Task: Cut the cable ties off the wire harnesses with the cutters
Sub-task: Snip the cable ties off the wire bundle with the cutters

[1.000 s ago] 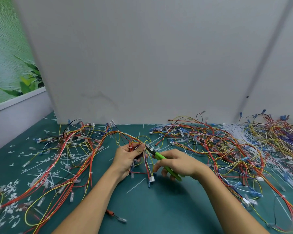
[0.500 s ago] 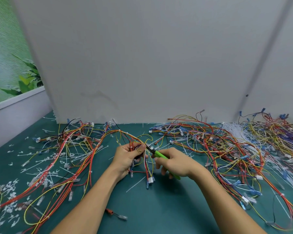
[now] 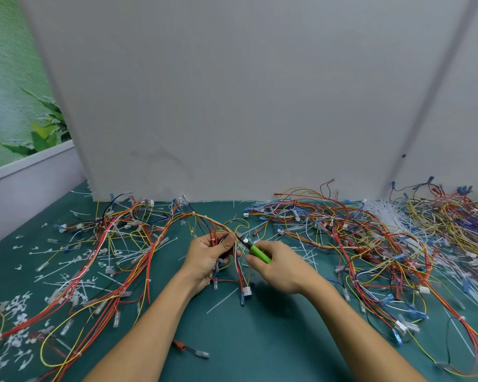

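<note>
My left hand grips a bundle of red, yellow and black wires of a harness that trails off to the left over the green mat. My right hand holds the green-handled cutters, fingers curled round the handles. The cutter tip touches the bundle just right of my left thumb. White connectors hang from the held wires below my hands. Whether a cable tie sits between the jaws is too small to tell.
A large tangle of wire harnesses covers the right side of the mat. White cut cable ties litter the left. A bunch of white ties lies at the back right. A loose red-capped wire lies near my left forearm. A white wall stands behind.
My right hand has closed tighter on the cutter handles, hiding most of the green. Both hands have stayed at the same spot on the bundle.
</note>
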The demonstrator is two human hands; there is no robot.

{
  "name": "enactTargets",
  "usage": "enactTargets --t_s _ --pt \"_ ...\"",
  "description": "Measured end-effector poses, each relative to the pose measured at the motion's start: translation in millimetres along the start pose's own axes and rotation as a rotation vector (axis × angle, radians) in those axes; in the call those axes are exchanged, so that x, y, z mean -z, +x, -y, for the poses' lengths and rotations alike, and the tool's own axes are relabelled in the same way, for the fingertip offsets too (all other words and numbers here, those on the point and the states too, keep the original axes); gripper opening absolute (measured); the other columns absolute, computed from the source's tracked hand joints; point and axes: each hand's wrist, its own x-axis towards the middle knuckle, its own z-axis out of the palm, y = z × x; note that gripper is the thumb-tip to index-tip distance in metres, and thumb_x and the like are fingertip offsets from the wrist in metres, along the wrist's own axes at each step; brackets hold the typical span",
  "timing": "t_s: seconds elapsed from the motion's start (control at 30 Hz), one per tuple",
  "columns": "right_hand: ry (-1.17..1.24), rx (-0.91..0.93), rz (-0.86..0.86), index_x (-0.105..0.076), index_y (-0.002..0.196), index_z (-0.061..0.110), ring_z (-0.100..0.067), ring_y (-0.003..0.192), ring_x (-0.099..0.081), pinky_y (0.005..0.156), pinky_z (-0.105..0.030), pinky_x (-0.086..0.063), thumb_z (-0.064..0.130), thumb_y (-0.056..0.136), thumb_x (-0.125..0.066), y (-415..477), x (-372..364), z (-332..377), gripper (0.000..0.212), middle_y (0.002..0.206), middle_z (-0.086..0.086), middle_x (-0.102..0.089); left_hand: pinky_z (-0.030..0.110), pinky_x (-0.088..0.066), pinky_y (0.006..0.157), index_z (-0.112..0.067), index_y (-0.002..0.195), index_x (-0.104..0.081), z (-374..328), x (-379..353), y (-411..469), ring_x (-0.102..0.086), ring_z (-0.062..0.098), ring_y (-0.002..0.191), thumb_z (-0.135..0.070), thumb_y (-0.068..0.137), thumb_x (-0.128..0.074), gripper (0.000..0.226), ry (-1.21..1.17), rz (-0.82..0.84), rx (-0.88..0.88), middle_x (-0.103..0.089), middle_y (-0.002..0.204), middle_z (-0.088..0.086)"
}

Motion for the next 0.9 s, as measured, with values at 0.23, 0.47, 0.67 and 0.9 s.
enactTargets --t_s 0.23,0.47,0.67,0.9 --pt "0.07 -0.026 0.055 -0.058 0.087 0.016 -0.02 0.065 -0.048 0.064 -0.032 -0.041 0.039 0.102 -0.06 -3 4 6 0.027 0.071 -0.001 -0.05 0.019 -0.038 0.043 0.004 0.088 -0.066 1 4 2 -0.047 0.017 0.043 -0.019 0.078 -0.073 0.026 -0.002 0.002 0.023 -0.069 0.066 0.022" --pt "0.225 -0.064 0.199 -0.059 0.107 0.012 -0.019 0.072 -0.066 0.063 -0.04 -0.061 0.037 0.101 -0.062 -6 9 16 0.026 0.094 -0.011 -0.06 0.02 -0.042 0.043 0.003 0.082 -0.066 0 3 0 -0.057 0.015 0.044 -0.017 0.078 -0.072 0.021 0.009 0.027 -0.006 -0.069 0.064 0.017" --pt "0.151 -0.039 0.159 -0.057 0.102 0.008 -0.021 0.068 -0.058 0.063 -0.043 -0.059 0.042 0.101 -0.061 -6 9 15 0.034 0.082 -0.009 -0.056 0.02 -0.042 0.043 0.004 0.083 -0.067 1 2 0 -0.057 0.016 0.043 -0.017 0.078 -0.072 0.021 0.012 0.025 -0.001 -0.068 0.063 0.018" --pt "0.05 -0.033 0.03 -0.057 0.082 0.018 -0.013 0.054 -0.041 0.055 -0.027 -0.037 0.055 0.098 -0.059 -4 5 8 0.041 0.064 0.003 -0.045 0.02 -0.04 0.041 0.005 0.084 -0.067 2 4 1 -0.052 0.017 0.042 -0.017 0.076 -0.074 0.025 0.002 0.013 0.006 -0.066 0.063 0.018"
